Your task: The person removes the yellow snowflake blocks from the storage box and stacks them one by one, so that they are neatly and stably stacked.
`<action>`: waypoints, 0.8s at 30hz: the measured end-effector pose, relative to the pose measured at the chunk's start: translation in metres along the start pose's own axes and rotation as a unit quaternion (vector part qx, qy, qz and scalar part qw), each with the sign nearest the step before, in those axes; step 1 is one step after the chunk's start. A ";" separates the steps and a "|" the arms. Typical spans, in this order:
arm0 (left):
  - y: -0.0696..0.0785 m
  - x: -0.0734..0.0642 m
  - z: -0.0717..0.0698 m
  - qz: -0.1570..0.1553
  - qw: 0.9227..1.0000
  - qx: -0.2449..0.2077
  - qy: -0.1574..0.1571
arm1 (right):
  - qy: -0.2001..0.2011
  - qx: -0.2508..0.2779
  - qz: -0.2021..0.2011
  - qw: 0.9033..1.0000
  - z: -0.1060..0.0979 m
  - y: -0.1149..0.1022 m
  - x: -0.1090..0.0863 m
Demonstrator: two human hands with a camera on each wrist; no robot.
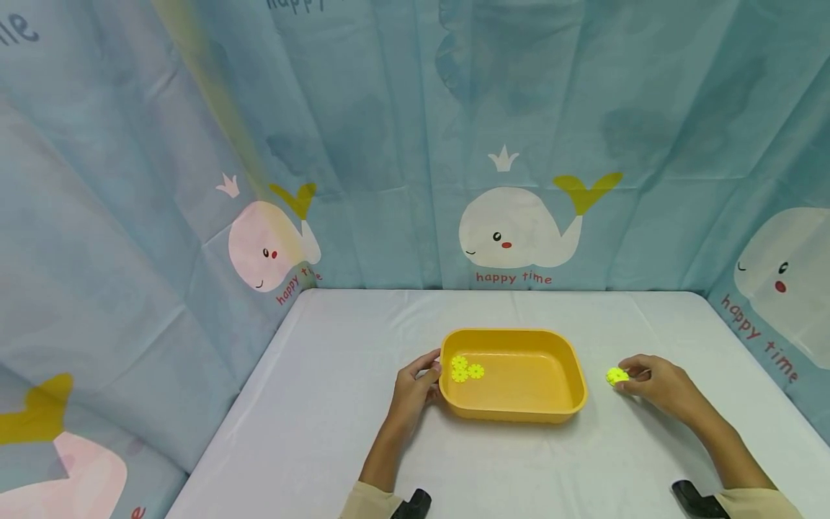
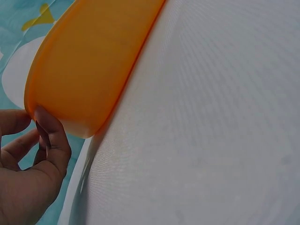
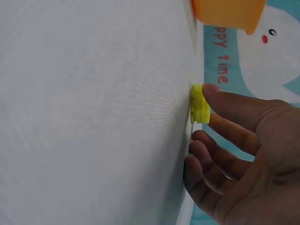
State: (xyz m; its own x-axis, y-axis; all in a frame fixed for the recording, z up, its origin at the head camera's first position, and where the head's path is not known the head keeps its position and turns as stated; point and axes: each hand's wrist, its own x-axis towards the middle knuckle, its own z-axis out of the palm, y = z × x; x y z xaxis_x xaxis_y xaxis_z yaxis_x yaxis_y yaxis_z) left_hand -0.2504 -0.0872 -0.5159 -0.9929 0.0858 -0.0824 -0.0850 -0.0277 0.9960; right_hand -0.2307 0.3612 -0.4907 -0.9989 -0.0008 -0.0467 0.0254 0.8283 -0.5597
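Observation:
A shallow yellow plastic tray (image 1: 532, 382) stands on the white table. My left hand (image 1: 413, 389) pinches its left rim between thumb and fingers; in the left wrist view the fingertips (image 2: 47, 117) meet the tray's corner (image 2: 89, 61). Inside the tray, by its left end, lie several bright yellow flower-shaped pieces (image 1: 460, 375). To the tray's right, my right hand (image 1: 661, 386) pinches a yellow flower-shaped piece (image 1: 617, 375) with thumb and index finger. From the right wrist view this piece (image 3: 199, 104) looks thick and layered, close over the tabletop. The other right fingers curl loosely below it.
A white cloth covers the table (image 1: 311, 404). Blue curtains (image 1: 389, 144) printed with whales enclose the back and sides. A dark wrist device (image 1: 699, 499) sits at the right wrist, and another (image 1: 415, 504) at the left.

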 end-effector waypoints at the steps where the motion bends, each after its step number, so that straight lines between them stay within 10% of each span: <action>1: 0.000 0.000 0.000 0.000 1.000 -0.001 -0.001 | 0.000 0.000 0.000 1.000 0.000 0.000 0.000; 24: -0.001 0.001 0.000 0.001 1.000 -0.001 -0.002 | 0.106 0.006 -0.045 0.993 -0.010 -0.044 -0.014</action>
State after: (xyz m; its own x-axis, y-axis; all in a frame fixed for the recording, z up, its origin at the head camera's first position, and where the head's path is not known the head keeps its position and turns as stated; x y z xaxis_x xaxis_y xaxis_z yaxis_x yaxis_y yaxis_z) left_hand -0.2509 -0.0870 -0.5168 -0.9928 0.0901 -0.0795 -0.0824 -0.0294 0.9962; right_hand -0.2183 0.3301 -0.4575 -0.9829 0.0443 0.1790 -0.0657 0.8230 -0.5643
